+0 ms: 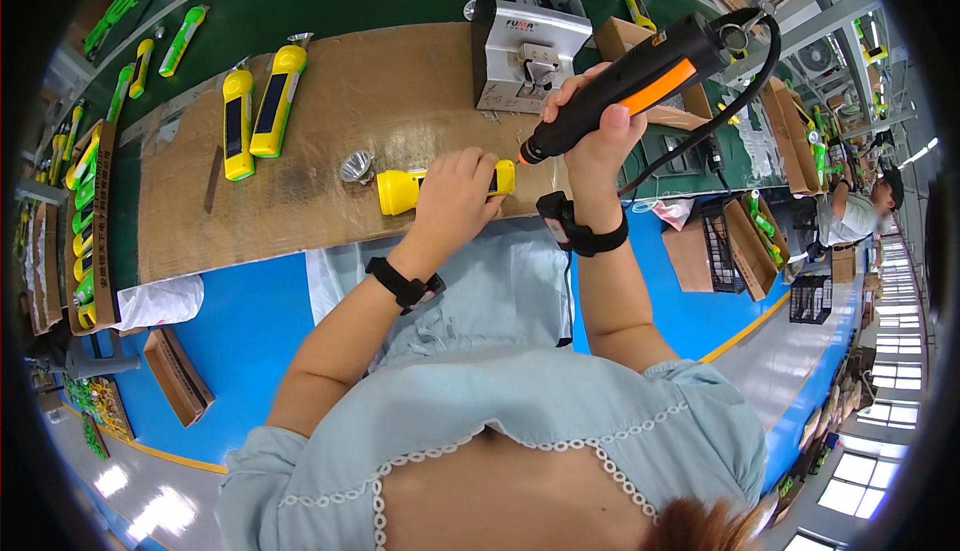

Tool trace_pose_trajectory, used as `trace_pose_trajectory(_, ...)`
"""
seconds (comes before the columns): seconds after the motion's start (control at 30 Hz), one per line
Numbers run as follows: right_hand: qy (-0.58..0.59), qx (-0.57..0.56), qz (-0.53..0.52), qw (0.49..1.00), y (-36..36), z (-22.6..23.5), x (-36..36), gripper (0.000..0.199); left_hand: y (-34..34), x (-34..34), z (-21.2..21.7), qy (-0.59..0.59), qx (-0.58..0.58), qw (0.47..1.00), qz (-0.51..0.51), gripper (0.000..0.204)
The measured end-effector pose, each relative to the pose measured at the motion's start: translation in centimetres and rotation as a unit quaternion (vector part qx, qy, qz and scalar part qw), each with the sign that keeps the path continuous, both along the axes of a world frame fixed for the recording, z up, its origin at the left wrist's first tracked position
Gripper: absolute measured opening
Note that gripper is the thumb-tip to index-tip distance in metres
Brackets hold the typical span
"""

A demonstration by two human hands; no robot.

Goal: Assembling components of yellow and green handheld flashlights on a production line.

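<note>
A yellow flashlight with a dark panel lies on its side on the cardboard sheet near the table's front edge. My left hand is closed over its middle, covering part of it. In my right hand is a black and orange electric screwdriver, the fingers wrapped round its body. It slants down to the left, and its tip is at the flashlight's right end; whether it touches a screw is too small to tell. A loose silvery reflector cup sits just left of the flashlight's head.
Two yellow flashlights with reflectors lie at the back left of the cardboard. Behind my hands stands a grey metal machine. The screwdriver's black cable loops down on the right. A carton of flashlights is at far left.
</note>
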State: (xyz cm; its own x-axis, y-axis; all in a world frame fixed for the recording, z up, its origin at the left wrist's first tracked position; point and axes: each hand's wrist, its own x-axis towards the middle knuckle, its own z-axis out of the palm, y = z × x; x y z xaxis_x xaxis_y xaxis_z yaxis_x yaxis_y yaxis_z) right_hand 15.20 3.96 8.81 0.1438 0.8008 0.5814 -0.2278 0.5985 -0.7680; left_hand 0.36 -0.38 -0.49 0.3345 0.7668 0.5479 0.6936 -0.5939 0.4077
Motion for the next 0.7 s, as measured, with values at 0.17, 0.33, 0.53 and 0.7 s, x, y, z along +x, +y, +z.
trace_pose_trajectory(0.17, 0.006, 0.001, -0.009, 1.000, 0.4, -0.8, -0.4, 0.069, 0.4, 0.0, 0.3, 0.016, 0.004, 1.000, -0.001, 0.048)
trace_pose_trajectory(0.33, 0.000, -0.006, -0.004, 1.000, 0.7, -1.2, -1.3, 0.063, 1.1, 0.1, 0.3, 0.015, -0.027, 0.999, 0.017, 0.044)
trace_pose_trajectory(0.53, 0.034, -0.018, 0.037, 0.999, 1.6, -1.8, -1.0, 0.038, 1.7, 0.2, 1.3, 0.039, -0.050, 0.997, 0.037, 0.041)
trace_pose_trajectory(0.7, 0.053, -0.049, 0.022, 0.997, 1.9, -1.3, -1.2, 0.036, 1.8, 0.5, 1.1, 0.050, -0.046, 0.997, 0.041, 0.041)
